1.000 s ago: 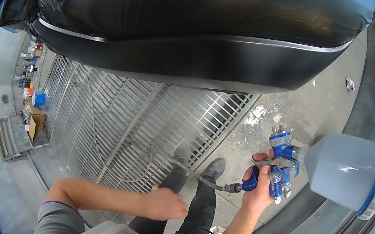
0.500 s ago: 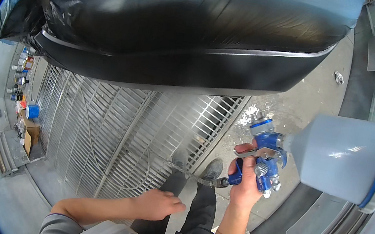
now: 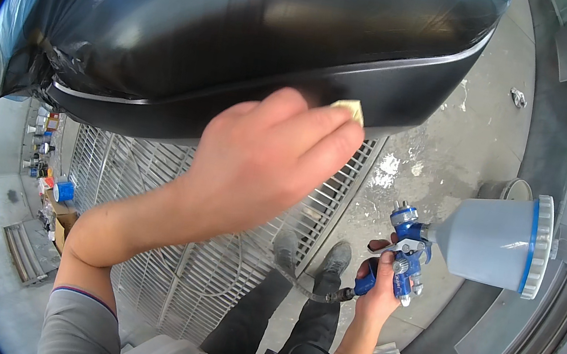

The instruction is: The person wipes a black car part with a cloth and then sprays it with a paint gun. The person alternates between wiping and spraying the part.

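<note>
My left hand (image 3: pixel 269 149) reaches up and right, its fingertips closed on a small pale yellow folded piece that looks like cloth (image 3: pixel 352 110). Behind it stands a smooth black panel (image 3: pixel 423 99) with a bright strip along its upper edge; whether the cloth touches the panel I cannot tell. Dark plastic film (image 3: pixel 234 16) covers the body above that strip. At lower right, my right hand (image 3: pixel 377 297) grips a blue spray gun (image 3: pixel 403 257) by its handle, fingers at the trigger. A large translucent paint cup (image 3: pixel 486 240) with a ribbed lid juts rightward from the gun.
An air hose (image 3: pixel 303 292) runs from the gun's handle past my legs. Metal floor grating (image 3: pixel 156 290) lies under the panel, bordering paint-spotted concrete (image 3: pixel 440 156). Far left are several cans and a blue tub (image 3: pixel 63 191). A round bin (image 3: pixel 516 190) stands behind the cup.
My left hand has risen from near my waist to in front of the black panel, and the yellow cloth now shows. The spray gun has shifted slightly lower, still in my right hand.
</note>
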{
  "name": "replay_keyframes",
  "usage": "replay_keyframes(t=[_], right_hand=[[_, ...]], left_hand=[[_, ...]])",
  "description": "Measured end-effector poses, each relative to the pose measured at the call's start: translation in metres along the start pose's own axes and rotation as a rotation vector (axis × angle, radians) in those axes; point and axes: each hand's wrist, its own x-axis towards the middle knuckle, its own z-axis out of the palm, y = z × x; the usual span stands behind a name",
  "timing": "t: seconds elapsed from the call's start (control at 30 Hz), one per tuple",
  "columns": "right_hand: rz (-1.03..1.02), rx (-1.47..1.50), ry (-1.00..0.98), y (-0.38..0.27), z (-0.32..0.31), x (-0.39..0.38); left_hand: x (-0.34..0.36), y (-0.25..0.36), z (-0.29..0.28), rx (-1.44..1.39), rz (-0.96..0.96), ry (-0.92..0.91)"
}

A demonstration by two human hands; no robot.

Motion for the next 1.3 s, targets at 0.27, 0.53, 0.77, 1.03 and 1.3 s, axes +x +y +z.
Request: replay_keyframes(t=[0.27, 0.53, 0.77, 1.03, 1.3], right_hand=[[0.012, -0.023, -0.019, -0.003, -0.006, 0.009], [0.002, -0.022, -0.033, -0.011, -0.002, 0.012], [0.006, -0.035, -0.064, -0.010, -0.003, 0.012], [0.038, -0.015, -0.071, -0.005, -0.007, 0.009], [0.010, -0.018, -0.151, -0.028, 0.019, 0.002]], left_hand=[[0.014, -0.016, 0.019, 0.073, 0.035, 0.078], [-0.006, -0.016, 0.006, 0.134, -0.019, -0.015], [0.006, -0.021, 0.022, 0.109, 0.029, 0.088], [-0.056, 0.028, -0.014, -0.310, -0.034, -0.166], [-0.272, 0.178, 0.052, -0.932, -0.334, -1.038]])
